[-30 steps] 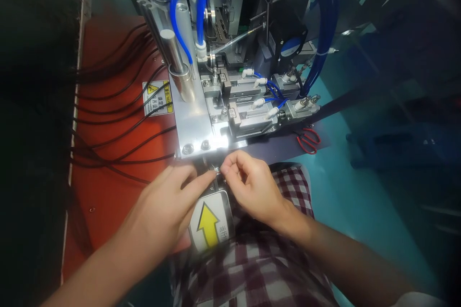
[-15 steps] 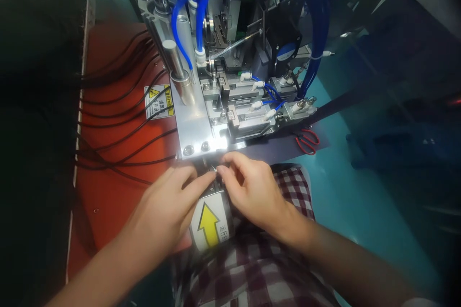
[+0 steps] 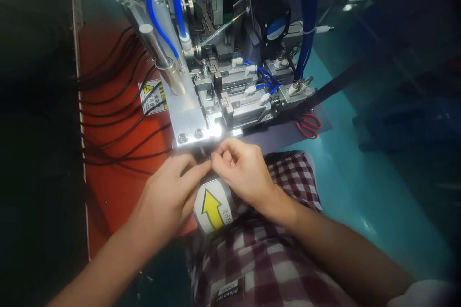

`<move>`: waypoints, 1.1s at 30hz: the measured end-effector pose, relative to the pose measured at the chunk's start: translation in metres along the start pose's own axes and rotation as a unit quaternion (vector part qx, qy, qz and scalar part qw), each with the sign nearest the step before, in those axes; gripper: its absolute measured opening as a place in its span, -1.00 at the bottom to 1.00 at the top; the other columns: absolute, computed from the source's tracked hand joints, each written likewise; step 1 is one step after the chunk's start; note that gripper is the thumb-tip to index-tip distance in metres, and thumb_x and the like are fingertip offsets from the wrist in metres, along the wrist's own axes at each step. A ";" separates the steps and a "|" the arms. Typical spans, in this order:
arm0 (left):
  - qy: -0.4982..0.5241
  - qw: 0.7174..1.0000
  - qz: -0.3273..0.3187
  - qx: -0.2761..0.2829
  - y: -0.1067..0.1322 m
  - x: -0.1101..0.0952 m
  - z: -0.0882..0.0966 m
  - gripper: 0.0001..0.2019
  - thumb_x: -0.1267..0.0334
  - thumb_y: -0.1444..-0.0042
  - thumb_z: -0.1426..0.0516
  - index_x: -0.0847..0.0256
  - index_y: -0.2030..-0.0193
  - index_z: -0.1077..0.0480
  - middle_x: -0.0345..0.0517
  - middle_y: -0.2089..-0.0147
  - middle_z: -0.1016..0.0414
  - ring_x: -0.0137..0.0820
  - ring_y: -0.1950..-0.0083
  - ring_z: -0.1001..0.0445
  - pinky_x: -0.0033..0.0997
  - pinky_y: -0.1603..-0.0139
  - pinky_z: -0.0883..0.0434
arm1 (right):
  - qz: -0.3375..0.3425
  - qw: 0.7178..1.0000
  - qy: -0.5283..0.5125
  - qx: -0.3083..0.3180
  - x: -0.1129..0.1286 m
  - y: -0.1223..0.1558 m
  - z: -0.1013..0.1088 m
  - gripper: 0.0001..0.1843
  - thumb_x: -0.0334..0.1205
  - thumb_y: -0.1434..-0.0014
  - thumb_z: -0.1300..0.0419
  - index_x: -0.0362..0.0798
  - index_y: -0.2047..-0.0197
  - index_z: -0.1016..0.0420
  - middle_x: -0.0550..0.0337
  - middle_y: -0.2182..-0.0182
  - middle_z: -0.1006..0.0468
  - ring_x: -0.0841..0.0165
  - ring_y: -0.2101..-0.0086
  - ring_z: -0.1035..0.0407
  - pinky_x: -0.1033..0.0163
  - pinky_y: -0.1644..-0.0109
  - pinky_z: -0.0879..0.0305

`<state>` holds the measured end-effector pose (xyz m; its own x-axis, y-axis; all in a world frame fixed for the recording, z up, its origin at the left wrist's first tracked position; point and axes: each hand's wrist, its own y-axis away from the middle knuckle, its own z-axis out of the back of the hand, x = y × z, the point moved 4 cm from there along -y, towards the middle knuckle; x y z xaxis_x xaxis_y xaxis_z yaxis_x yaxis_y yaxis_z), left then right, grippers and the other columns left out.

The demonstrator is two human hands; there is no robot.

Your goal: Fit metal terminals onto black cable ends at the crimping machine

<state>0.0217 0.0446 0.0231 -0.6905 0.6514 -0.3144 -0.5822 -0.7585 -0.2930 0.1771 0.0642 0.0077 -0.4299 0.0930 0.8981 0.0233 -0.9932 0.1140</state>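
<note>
At the front end of the metal machine plate [image 3: 185, 120], my two hands meet fingertip to fingertip. My right hand [image 3: 242, 165] is closed, thumb and index finger pinched together; whatever they hold is too small or hidden to make out. My left hand [image 3: 172, 182] has its fingers curled, with the thumb stretched toward the right hand's pinch; its other fingertips are out of sight beneath the plate's edge. Just below the hands is a white cover with a yellow arrow label [image 3: 212, 208].
Pneumatic cylinders [image 3: 245, 108] with blue tubes [image 3: 307, 19] stand behind the plate. Black cables [image 3: 118, 114] run across the red base [image 3: 118, 201] at left. Red-handled scissors [image 3: 309, 126] lie at the right. A checkered apron [image 3: 259, 259] covers my lap.
The camera view has shifted, so the machine sits a little higher and further left. My right thumb and index finger have come together into a pinch; my left hand stays close beside them.
</note>
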 end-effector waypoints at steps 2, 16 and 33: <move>0.001 1.000 -0.002 0.001 0.001 0.001 -0.001 -0.71 0.42 -0.32 0.01 0.30 -0.02 -0.49 -0.08 0.28 -0.39 -0.39 0.30 -0.41 -0.46 0.38 -0.37 | -0.002 0.999 -0.041 -0.002 -0.006 0.001 -0.001 -0.86 -0.30 -0.13 -0.18 -0.02 0.47 -0.36 0.45 0.68 -0.21 0.49 0.60 -0.13 0.33 0.45 -0.09; 0.000 1.000 -0.006 -0.002 0.003 0.001 -0.003 -0.72 0.41 -0.34 0.02 0.30 -0.06 -0.46 -0.10 0.27 -0.36 -0.39 0.30 -0.40 -0.46 0.37 -0.40 | -0.191 0.949 -0.231 0.095 -0.029 -0.002 -0.005 -0.85 -0.23 -0.08 -0.21 -0.07 0.47 -0.37 0.48 0.70 -0.20 0.56 0.66 -0.01 0.39 0.58 0.04; -0.007 1.000 0.000 -0.014 0.003 -0.002 0.004 -0.75 0.46 -0.32 0.01 0.34 0.00 -0.45 -0.02 0.19 -0.41 -0.36 0.21 -0.45 -0.43 0.30 -0.44 | -0.036 0.966 -0.230 0.115 -0.039 -0.001 -0.020 -0.71 -0.06 -0.31 -0.05 0.01 0.42 -0.20 0.41 0.58 -0.19 0.46 0.55 -0.09 0.31 0.44 -0.07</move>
<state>0.0195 0.0411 0.0267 -0.6960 0.6517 -0.3015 -0.5710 -0.7569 -0.3180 0.1758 0.0597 -0.0358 0.0075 0.2346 0.9721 0.2312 -0.9462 0.2266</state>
